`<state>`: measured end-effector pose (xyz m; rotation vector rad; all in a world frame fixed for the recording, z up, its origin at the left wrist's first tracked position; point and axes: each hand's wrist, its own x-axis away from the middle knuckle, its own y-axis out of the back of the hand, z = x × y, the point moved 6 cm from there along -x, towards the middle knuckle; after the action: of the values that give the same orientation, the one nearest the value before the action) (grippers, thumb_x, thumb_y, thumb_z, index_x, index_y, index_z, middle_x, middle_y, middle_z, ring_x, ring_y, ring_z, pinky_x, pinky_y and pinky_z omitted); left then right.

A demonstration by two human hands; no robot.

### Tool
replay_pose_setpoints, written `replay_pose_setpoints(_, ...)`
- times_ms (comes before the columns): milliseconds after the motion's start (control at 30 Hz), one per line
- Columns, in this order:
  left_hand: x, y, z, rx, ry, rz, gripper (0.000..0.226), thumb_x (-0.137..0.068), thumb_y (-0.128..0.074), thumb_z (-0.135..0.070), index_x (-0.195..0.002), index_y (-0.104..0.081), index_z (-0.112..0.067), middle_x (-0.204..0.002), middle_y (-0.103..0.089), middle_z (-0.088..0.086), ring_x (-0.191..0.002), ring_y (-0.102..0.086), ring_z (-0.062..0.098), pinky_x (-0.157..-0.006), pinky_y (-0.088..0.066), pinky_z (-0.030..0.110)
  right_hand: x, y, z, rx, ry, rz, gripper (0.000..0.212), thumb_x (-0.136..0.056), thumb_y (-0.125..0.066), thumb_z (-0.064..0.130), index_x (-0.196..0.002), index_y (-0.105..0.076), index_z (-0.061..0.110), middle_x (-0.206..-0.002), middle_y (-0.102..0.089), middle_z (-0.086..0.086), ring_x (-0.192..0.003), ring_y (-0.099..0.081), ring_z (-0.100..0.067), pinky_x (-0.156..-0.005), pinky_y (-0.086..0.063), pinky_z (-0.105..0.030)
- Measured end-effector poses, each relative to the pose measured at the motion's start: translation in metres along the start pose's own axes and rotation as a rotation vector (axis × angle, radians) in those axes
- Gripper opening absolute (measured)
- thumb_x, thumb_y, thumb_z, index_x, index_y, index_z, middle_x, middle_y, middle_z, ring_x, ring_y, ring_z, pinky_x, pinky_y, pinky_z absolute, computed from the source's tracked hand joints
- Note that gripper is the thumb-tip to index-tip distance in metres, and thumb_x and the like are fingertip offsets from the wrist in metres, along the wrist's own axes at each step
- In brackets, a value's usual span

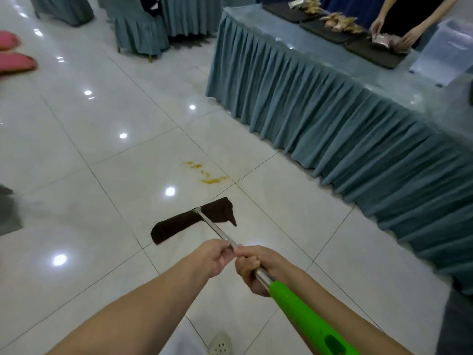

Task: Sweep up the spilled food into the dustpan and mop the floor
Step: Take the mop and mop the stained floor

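- Fingers of both hands are curled round the mop pole (217, 229): the right hand (252, 269) grips the steel shaft just above the green handle sleeve (304, 312), and the left hand (216, 256) pinches the shaft just ahead of it, the two hands almost touching.
- Taking the orange smear (206, 172) as the landmark, the tiled floor (76, 149) spreads all round it, glossy with lamp reflections.
- Right of the smear runs the long skirted table (320, 116), well apart from it.
- On that table, far beyond the smear, lie dark trays (373, 53) holding packets of food; what kind is too small to tell. Another person's hands (394, 34) rest on the packets of the nearest tray.
- Beside those trays stands a clear plastic bin (445, 49); I cannot tell what is in it.
- Beyond the smear, to the left, stand draped chairs (138, 29).
- Nearer than the smear, just short of it, the dark mop cloth (179, 226) lies flat on the tiles, apart from the stain.
- No dustpan shows, and only the thin streaks remain on the tile, so sweeping looks done and mopping is the step in hand.
- To do it well, I judge the cloth should be pushed forward over the whole smear with steady downward pressure, kept flat so it does not fold, then drawn back in overlapping strokes rather than spreading the streaks sideways toward the table skirt.
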<state>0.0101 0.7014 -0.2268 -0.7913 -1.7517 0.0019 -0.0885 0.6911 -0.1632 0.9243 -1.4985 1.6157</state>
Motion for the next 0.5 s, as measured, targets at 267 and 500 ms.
replay_pose_setpoints(267, -0.041, -0.036, -0.065, 0.01, 0.017, 0.027, 0.019, -0.098, -0.034, 0.004, -0.086, -0.048, 0.008, -0.083, -0.059, 0.025, -0.072, -0.062, 0.028, -0.049, -0.058, 0.029, -0.021, -0.04, 0.073, -0.035, 0.022, -0.005, 0.018, -0.092, -0.053, 0.001, -0.076, -0.049, 0.009, -0.048, -0.035, -0.002, -0.024, -0.034, -0.008, -0.025, -0.031, -0.01)
replay_pose_setpoints(500, -0.082, -0.07, -0.145, -0.066, 0.004, 0.057, 0.023, -0.096, -0.037, 0.006, -0.078, -0.051, 0.007, -0.077, -0.059, 0.023, -0.069, -0.06, 0.026, -0.06, -0.05, 0.029, -0.035, -0.093, 0.144, -0.056, 0.061, -0.031, 0.017, -0.096, -0.051, 0.004, -0.079, -0.049, 0.007, -0.045, -0.035, -0.004, -0.023, -0.033, -0.007, -0.025, -0.03, -0.009)
